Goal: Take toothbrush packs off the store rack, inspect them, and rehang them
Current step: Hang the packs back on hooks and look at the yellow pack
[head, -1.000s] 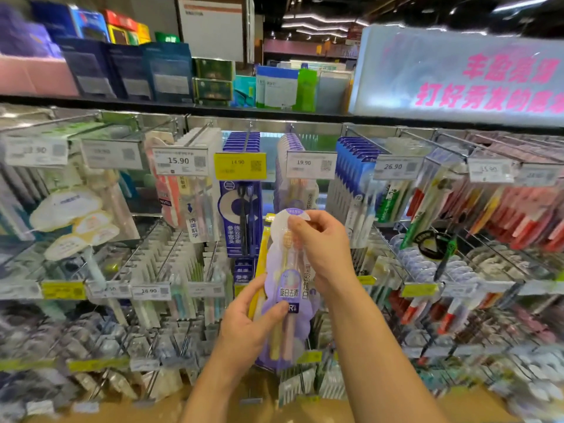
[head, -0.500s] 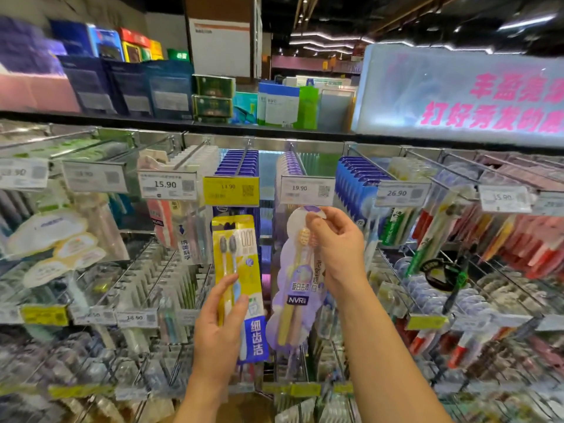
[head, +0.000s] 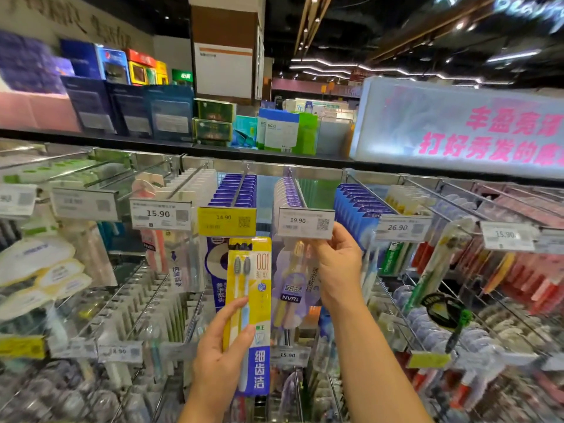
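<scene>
**A:** Toothbrush aisle, mid-rehang: your right hand (head: 334, 264) has carried the purple NVR toothbrush pack (head: 294, 279) up from chest height a second ago to the mouth of its hook. Fingers and thumb pinch the pack's top edge, just under the 19.90 price tag (head: 306, 222).

**B:** And the other hand?

**A:** Your left hand (head: 224, 346), which a second ago steadied the purple pack's lower end, now grips a yellow toothbrush pack (head: 251, 312) by its lower half, thumb across the front. That pack stands upright in front of the blue packs (head: 236, 190) under the yellow 14.90 tag (head: 226, 221).

**B:** What does that mean for the job?

**A:** By my reading, the purple pack is inspected and about to go back; the yellow one is next for a look. Whether the hang hole has caught the wire yet, you cannot tell from here: your hand and the tag cover it.

**B:** Anything in the way?

**A:** The price tag sits right at the tip of the hook (head: 294, 184), so the hole must pass beneath it. The row of matching purple packs (head: 287, 193) already crowds that wire. The neighbouring 26.90 tag (head: 401, 228) lies near your knuckles, and the yellow pack overlaps the purple one's left edge.
</scene>
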